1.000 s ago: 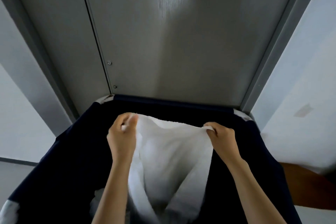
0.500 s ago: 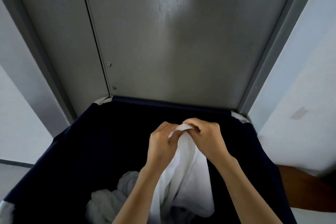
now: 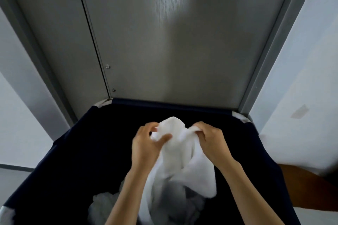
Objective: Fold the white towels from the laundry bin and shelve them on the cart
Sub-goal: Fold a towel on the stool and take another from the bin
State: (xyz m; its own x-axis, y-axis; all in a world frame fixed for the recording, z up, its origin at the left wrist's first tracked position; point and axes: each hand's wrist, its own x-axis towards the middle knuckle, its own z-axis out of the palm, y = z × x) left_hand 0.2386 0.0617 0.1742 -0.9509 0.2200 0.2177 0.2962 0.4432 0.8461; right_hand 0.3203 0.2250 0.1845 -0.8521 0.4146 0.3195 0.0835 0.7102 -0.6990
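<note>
Both hands, left [image 3: 146,144] and right [image 3: 210,142], grip closed on the bunched white terry towel [image 3: 181,151], centre frame, above the dark navy fabric laundry bin [image 3: 82,151].

White towel [image 3: 182,153]: terry, bunched, its top edge pinched between left hand [image 3: 146,144] and right hand [image 3: 210,144], the rest hanging into the laundry bin [image 3: 82,151]. The bin: dark navy fabric, open top, pale corners. Loose towels [image 3: 104,204]: white, crumpled, at its bottom.

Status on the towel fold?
Hands: left hand and right hand both grip white towel near its top, over laundry bin. Bin holds more towels. Nothing in the way.
</note>
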